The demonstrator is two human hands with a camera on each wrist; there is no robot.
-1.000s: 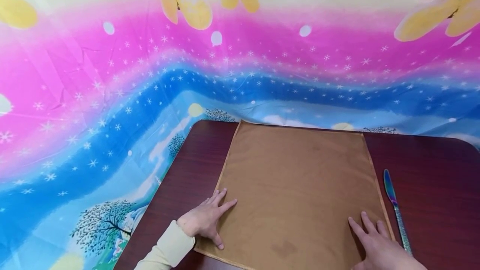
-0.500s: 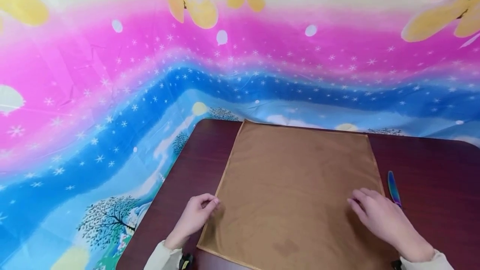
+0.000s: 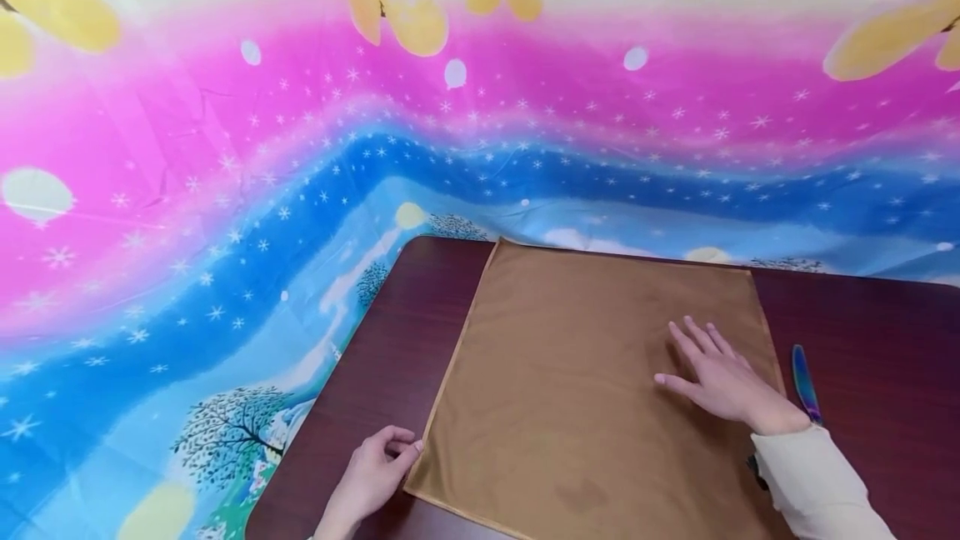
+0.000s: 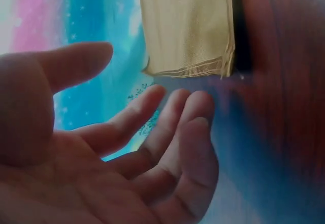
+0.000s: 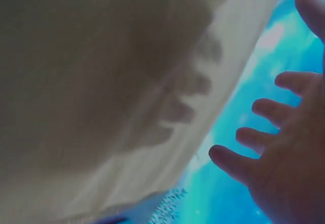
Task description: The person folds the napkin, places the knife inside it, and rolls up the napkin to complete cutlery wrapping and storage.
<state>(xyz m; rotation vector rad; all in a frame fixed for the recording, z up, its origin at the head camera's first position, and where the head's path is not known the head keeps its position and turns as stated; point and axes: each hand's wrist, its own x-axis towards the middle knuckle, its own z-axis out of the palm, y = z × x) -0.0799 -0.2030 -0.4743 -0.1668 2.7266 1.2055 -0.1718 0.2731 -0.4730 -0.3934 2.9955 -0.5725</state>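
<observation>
A square brown cloth napkin [image 3: 555, 373] with a stitched hem lies spread on the dark table. At its near left edge is my left hand [image 3: 375, 469], fingers loosely bent. In the left wrist view, that hand's thumb stands apart from its fingers [image 4: 195, 148], with nothing between them and the napkin corner [image 4: 190, 36] just beyond. My right hand [image 3: 716, 377] hovers over the right part of the napkin, fingers spread, holding nothing. The right wrist view has these fingers [image 5: 271, 112] apart from the napkin [image 5: 101, 107], and their shadow falls on it.
Right of the napkin lies a rainbow-tinted table knife [image 3: 806, 386], its lower part hidden behind my right sleeve [image 3: 813, 473]. The reddish-brown table [image 3: 420, 307] reaches back to a colourful printed curtain [image 3: 225, 148] behind and to the left.
My left hand has come off the napkin's surface to its left edge, lower down. My right hand has lifted, then moved away from me over the napkin with fingers spread. The view has shifted slightly.
</observation>
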